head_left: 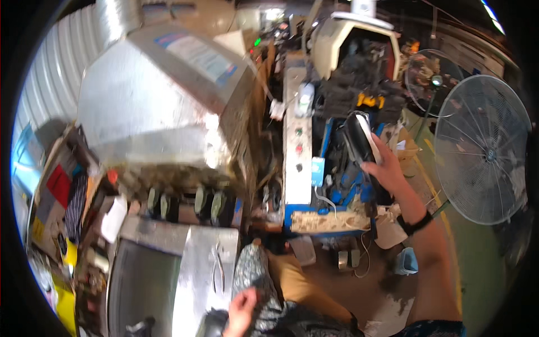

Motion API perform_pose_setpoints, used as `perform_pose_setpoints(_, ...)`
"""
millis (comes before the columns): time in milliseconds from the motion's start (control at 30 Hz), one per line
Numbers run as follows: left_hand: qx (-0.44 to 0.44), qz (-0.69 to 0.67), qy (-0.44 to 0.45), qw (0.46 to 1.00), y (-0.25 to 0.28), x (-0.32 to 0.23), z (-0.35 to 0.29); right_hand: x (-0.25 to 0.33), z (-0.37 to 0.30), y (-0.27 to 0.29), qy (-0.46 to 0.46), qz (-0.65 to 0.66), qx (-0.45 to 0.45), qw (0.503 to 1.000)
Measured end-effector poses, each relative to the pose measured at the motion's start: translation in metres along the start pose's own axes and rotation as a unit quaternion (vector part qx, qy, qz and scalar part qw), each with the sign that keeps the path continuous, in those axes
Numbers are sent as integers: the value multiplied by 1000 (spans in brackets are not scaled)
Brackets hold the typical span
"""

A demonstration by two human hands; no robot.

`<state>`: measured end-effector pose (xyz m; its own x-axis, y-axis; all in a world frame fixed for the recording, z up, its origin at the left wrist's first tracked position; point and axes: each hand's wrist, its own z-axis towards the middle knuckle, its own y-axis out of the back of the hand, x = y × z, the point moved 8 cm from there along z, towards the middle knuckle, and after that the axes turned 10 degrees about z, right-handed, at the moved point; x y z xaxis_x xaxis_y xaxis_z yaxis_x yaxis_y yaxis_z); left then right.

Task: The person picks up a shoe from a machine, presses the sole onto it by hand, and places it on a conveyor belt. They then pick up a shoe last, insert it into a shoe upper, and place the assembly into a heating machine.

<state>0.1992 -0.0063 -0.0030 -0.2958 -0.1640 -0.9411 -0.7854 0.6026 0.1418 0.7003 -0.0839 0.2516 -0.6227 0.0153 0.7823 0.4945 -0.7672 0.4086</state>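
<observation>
My right hand (pixel 387 169) reaches out to the right of the control panel and grips a black shoe (pixel 357 137) with a white edge. The shoe is tilted, over the blue-framed machine (pixel 351 188). Close to my body, my left hand (pixel 241 312) hovers above my lap with its fingers curled in. Nothing shows in it, though it is slightly blurred. Nearest to it, a pair of metal pliers (pixel 218 269) lies on the bright metal top (pixel 193 303).
A large metal hood (pixel 157 106) stands at left, with several black shoe-shaped pieces (pixel 208 203) under its front edge. A white control panel (pixel 297 151) with buttons runs up the middle, a bottle (pixel 305 100) at its far end. A big round fan (pixel 485 151) is at right.
</observation>
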Motion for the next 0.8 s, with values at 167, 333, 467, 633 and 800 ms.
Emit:
perform_pose_setpoints(167, -114, -1, -157, 981, -8, -78, 45, 80, -163, -130, -5, 234, 152, 960)
perform_pose_setpoints(333, 105, -499, 36, 859, -17, -49, 31, 90, -308, -248, -59, 265, 393, 879)
perform_pose_setpoints(467, -109, -345, 112, 925, 19, 19, 13, 67, -368, -305, -178, 385, 438, 793)
perform_pose_setpoints(633, -200, 299, 36, 932, 48, -1, 0, 51, -383, -322, -235, 307, 378, 841)
perform_pose_setpoints(800, -81, 631, 30, 771, 57, -30, 3, 80, -383, -330, -114, 95, 379, 914)
